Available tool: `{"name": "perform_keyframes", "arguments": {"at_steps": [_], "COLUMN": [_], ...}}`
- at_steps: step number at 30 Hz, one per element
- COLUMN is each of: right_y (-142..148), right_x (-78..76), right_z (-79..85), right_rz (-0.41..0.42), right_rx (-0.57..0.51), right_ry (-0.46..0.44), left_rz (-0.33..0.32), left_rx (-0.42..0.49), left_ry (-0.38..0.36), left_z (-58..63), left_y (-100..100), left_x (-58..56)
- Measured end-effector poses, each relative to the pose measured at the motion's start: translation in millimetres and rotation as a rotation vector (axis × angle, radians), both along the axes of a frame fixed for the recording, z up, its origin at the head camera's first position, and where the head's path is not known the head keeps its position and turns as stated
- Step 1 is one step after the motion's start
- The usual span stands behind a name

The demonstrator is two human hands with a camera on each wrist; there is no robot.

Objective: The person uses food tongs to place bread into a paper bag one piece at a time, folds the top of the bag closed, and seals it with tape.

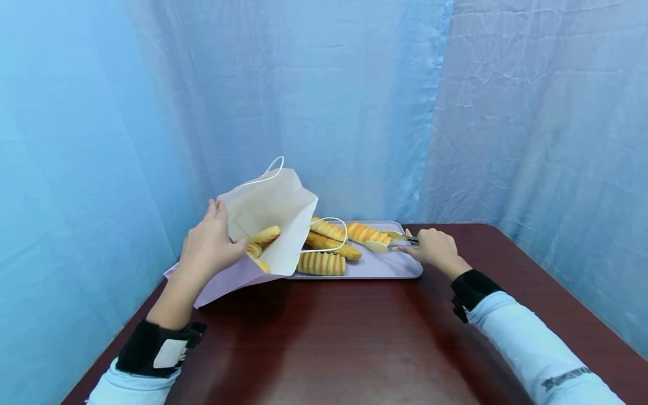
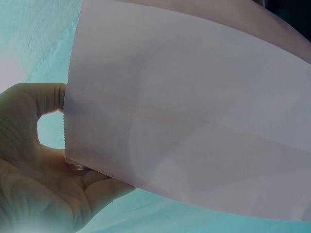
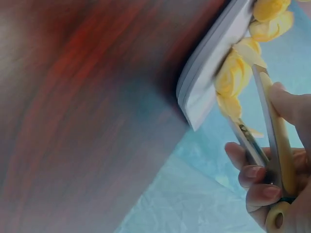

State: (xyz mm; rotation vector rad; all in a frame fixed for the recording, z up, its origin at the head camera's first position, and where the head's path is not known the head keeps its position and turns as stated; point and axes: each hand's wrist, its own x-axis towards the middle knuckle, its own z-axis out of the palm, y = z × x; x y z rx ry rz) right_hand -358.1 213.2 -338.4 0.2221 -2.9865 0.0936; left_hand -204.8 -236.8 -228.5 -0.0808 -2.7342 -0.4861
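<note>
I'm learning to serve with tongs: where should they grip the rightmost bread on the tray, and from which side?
Probably across the right end of the rightmost bread, coming from the right: it is long, that end faces the tongs, and other bread lies close to its left.

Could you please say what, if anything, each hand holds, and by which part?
Left hand: paper bag, by its rim; right hand: tongs, by their handles.
</note>
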Motion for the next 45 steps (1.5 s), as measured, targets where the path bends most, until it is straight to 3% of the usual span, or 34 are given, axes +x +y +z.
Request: {"name": "perform_keyframes", "arguments": {"at_steps": [9,13,35,45], "right_y": [19,21,1,-16], "right_x": [30.8,36.4,18.3,12.3], "right_z": [2.4,3.4,-11.7,-21.2], "right_rz": [0.024,0.036,0.043,0.050], "right_rx": [-0.027,-0.040,-0.135,-0.128], "right_ry": [-0.013,0.004,-0.020,0.023], "left_rz": [0.003,-0.001,0.000,0.000], "left_rx": [-0.010,-0.005,0.001,0.008], "left_ry": [0.003,0.001,0.002,-0.010], "left_z": [-0.1,0.6,-3.4,-2.3], "left_y": [-7,-9,-9,-9], "left_x": [-1.9,-2.0,-0.7,-0.4]}}
